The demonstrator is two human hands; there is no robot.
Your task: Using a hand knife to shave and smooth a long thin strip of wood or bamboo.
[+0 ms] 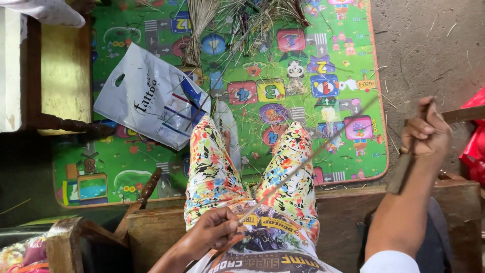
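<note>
While one long thin stick (308, 154) is pinched at its near end between the thumb and fingertips of the left hand (214, 231), it is held slanting up and away over the lap, its far tip reaching above the play mat (126, 172). A knife (404, 167) with a brown handle is gripped in the closed fingers of the right hand (427, 132), held well apart from the stick, out over the bare floor; whether a blade shows cannot be told. The stick in hand appears already bare, so that its stripping is judged nearly or fully done, while much remains: two bundles of strands (199, 25) lie at the far end of the mat, with loose fibres scattered near them. Counted: one stick in hand, one knife, two bundles, one white plastic bag (146, 96), one mat, one wooden bench (343, 222).
</note>
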